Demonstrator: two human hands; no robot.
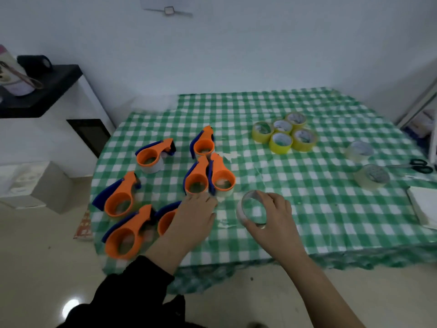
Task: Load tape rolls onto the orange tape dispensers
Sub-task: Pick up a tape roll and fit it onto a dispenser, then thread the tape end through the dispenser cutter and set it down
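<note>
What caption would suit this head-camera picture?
Right hand grips a clear tape roll; left hand partly covers an orange dispenser.

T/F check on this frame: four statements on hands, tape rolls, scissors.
1. The right hand holds a clear tape roll. True.
2. Three yellow rolls sit on the table. False: there are five, clustered together.
3. The scissors lie near the table's right edge. True.
4. The left hand grips a yellow roll. False: it reaches over an orange dispenser and holds no roll.
</note>
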